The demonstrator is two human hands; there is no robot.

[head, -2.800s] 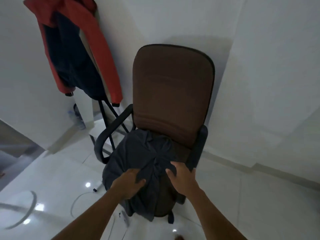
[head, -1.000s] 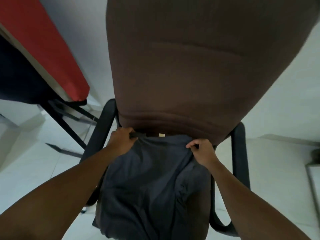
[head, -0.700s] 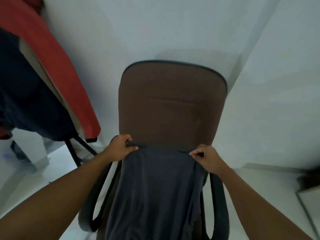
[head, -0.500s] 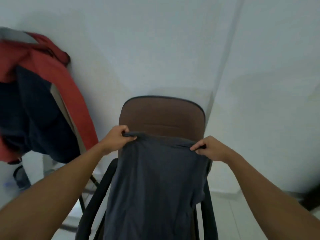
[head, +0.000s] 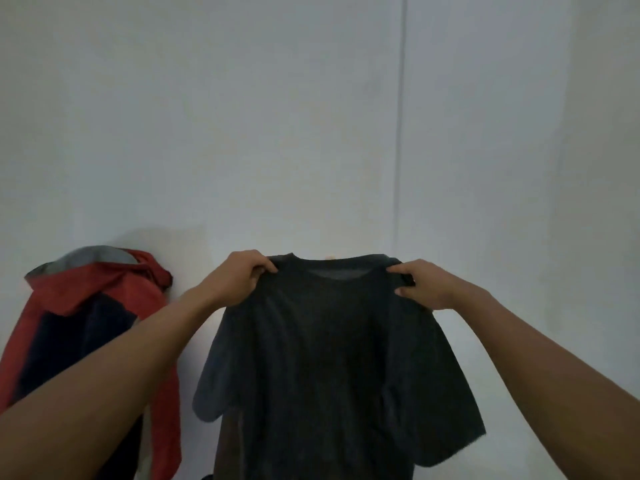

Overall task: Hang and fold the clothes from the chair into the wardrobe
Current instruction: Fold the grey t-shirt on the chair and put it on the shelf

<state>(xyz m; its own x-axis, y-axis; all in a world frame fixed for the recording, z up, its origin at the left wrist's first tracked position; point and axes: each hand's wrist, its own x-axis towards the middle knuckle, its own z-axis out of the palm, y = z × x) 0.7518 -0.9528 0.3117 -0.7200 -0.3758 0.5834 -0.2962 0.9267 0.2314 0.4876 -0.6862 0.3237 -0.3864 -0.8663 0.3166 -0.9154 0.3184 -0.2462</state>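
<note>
dark t-shirt [head: 332, 358] held up by shoulders, left hand [head: 239, 277] and right hand [head: 424, 284] fingers clamped on it

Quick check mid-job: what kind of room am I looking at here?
Probably a plain room at home: bare white wall, a red jacket hanging on the left, both hands holding up a dark T-shirt.

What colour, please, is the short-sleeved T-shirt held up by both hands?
The short-sleeved T-shirt is plain dark grey, seen in the head view.
</note>
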